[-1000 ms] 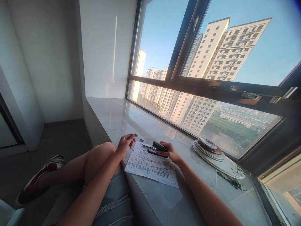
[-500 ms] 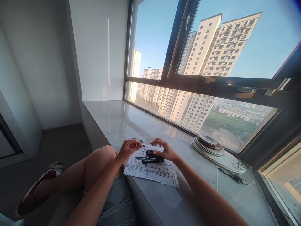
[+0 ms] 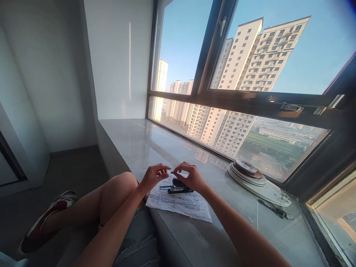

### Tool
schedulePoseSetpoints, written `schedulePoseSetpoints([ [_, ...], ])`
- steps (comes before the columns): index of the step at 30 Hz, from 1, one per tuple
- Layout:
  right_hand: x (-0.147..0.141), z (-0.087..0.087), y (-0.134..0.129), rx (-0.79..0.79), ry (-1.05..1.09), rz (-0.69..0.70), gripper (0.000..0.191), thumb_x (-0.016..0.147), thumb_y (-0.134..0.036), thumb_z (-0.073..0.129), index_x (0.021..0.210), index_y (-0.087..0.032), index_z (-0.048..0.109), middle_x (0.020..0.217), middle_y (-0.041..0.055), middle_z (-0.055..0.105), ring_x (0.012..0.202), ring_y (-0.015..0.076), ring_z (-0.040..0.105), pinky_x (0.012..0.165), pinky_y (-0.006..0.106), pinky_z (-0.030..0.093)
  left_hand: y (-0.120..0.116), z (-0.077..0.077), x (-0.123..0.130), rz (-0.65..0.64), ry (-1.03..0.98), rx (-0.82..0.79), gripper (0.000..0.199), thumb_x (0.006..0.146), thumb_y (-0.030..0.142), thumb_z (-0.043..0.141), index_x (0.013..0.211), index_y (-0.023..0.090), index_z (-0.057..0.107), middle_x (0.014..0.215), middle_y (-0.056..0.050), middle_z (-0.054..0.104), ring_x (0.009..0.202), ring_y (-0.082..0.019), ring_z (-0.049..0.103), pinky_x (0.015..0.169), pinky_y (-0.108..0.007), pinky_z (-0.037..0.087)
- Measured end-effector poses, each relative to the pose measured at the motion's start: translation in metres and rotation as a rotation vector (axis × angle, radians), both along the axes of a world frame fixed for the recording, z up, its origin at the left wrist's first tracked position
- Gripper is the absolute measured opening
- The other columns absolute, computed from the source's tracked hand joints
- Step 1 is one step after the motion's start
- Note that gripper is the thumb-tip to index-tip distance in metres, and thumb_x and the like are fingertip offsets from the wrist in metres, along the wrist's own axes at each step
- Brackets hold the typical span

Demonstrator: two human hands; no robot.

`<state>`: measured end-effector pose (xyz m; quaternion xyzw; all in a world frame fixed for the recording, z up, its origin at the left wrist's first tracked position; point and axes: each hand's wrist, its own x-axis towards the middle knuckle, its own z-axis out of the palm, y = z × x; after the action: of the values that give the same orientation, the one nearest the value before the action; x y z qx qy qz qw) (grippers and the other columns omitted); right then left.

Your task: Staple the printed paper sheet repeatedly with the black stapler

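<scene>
My right hand pinches a small dark strip between thumb and fingertips, just above a stapler. My left hand is close by on the left, its fingers a little apart, with nothing visible between them. Below both hands the black stapler lies opened up, its silver magazine pointing left; my right hand hides part of its top. Under the stapler is a printed sheet of paper with handwritten marks, flat on the grey windowsill.
At the right a stack of plates rests on a larger white oval board. Beside it lies a dark cord with rings. The window frame runs along the sill's back. My bent knee is against the front edge.
My right hand has drawn back from the stapler's top and now pinches the dark strip. My left hand's fingers, pinched together before, have loosened. The stapler and paper stay in place.
</scene>
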<state>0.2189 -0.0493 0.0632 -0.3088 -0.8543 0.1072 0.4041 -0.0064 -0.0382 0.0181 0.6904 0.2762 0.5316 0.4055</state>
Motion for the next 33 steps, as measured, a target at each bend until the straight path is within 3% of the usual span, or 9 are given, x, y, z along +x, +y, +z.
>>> schedulePoseSetpoints([
  [3, 0.029, -0.011, 0.024, -0.09, 0.085, -0.181, 0.016, 0.086, -0.035, 0.067, 0.09, -0.022, 0.076, 0.084, 0.0039, 0.074, 0.074, 0.0178, 0.066, 0.075, 0.033, 0.05, 0.015, -0.005, -0.004, 0.205, -0.025, -0.019, 0.034, 0.091, 0.048, 0.06, 0.103, 0.021, 0.075, 0.088, -0.007, 0.066, 0.072, -0.017, 0.056, 0.058, -0.025, 0.044],
  [6, 0.069, -0.037, 0.052, -0.233, 0.219, -0.391, 0.023, 0.076, -0.04, 0.072, 0.084, -0.019, 0.077, 0.081, 0.0072, 0.076, 0.073, 0.0218, 0.067, 0.071, 0.035, 0.051, 0.038, -0.011, -0.004, 0.364, 0.07, 0.028, 0.025, 0.088, 0.043, 0.062, 0.092, 0.022, 0.075, 0.096, -0.009, 0.069, 0.09, -0.024, 0.06, 0.07, -0.029, 0.049],
  [8, 0.092, -0.057, 0.065, -0.344, 0.291, -0.468, 0.028, 0.071, -0.041, 0.073, 0.084, -0.016, 0.077, 0.081, 0.0098, 0.076, 0.074, 0.0246, 0.069, 0.07, 0.036, 0.052, 0.054, -0.016, -0.002, 0.354, 0.136, 0.051, 0.018, 0.084, 0.037, 0.066, 0.09, 0.024, 0.076, 0.099, -0.01, 0.07, 0.102, -0.028, 0.059, 0.089, -0.036, 0.048],
  [10, 0.106, -0.074, 0.073, -0.434, 0.311, -0.482, 0.032, 0.069, -0.042, 0.072, 0.086, -0.015, 0.077, 0.079, 0.0108, 0.076, 0.072, 0.0259, 0.07, 0.066, 0.035, 0.052, 0.068, -0.023, 0.001, 0.324, 0.189, 0.041, 0.015, 0.079, 0.031, 0.07, 0.09, 0.024, 0.077, 0.11, -0.011, 0.07, 0.116, -0.031, 0.055, 0.105, -0.043, 0.04],
  [13, 0.109, -0.086, 0.079, -0.458, 0.3, -0.492, 0.029, 0.067, -0.039, 0.07, 0.083, -0.016, 0.077, 0.077, 0.0101, 0.076, 0.073, 0.0264, 0.071, 0.065, 0.034, 0.051, 0.079, -0.035, 0.001, 0.291, 0.3, -0.002, 0.016, 0.074, 0.026, 0.073, 0.09, 0.026, 0.078, 0.124, -0.01, 0.067, 0.126, -0.033, 0.051, 0.113, -0.046, 0.03],
  [18, 0.098, -0.086, 0.081, -0.444, 0.262, -0.538, 0.025, 0.065, -0.036, 0.069, 0.079, -0.018, 0.079, 0.071, 0.008, 0.075, 0.067, 0.0254, 0.068, 0.06, 0.033, 0.048, 0.081, -0.043, -0.002, 0.252, 0.3, -0.021, 0.013, 0.07, 0.027, 0.078, 0.082, 0.029, 0.078, 0.106, -0.008, 0.073, 0.116, -0.033, 0.058, 0.11, -0.044, 0.034],
  [26, 0.096, -0.085, 0.079, -0.405, 0.203, -0.596, 0.021, 0.066, -0.037, 0.07, 0.071, -0.019, 0.078, 0.064, 0.007, 0.07, 0.06, 0.022, 0.061, 0.055, 0.03, 0.043, 0.072, -0.031, -0.001, 0.294, 0.225, -0.021, 0.011, 0.068, 0.028, 0.08, 0.076, 0.025, 0.073, 0.083, -0.007, 0.069, 0.088, -0.028, 0.062, 0.089, -0.037, 0.045],
  [30, 0.097, -0.078, 0.072, -0.362, 0.211, -0.564, 0.032, 0.076, -0.047, 0.065, 0.08, -0.018, 0.078, 0.073, 0.0087, 0.072, 0.069, 0.0234, 0.062, 0.061, 0.032, 0.046, 0.06, -0.024, 0.0, 0.34, 0.019, -0.057, 0.017, 0.07, 0.031, 0.08, 0.085, 0.024, 0.073, 0.08, -0.006, 0.069, 0.08, -0.025, 0.062, 0.076, -0.032, 0.045],
  [33, 0.094, -0.066, 0.061, -0.313, 0.221, -0.396, 0.039, 0.084, -0.053, 0.061, 0.086, -0.017, 0.076, 0.084, 0.0087, 0.073, 0.078, 0.0233, 0.063, 0.069, 0.033, 0.048, 0.05, -0.02, 0.0, 0.36, -0.079, -0.076, 0.021, 0.074, 0.034, 0.078, 0.089, 0.021, 0.072, 0.085, -0.007, 0.071, 0.082, -0.023, 0.064, 0.074, -0.03, 0.046],
])
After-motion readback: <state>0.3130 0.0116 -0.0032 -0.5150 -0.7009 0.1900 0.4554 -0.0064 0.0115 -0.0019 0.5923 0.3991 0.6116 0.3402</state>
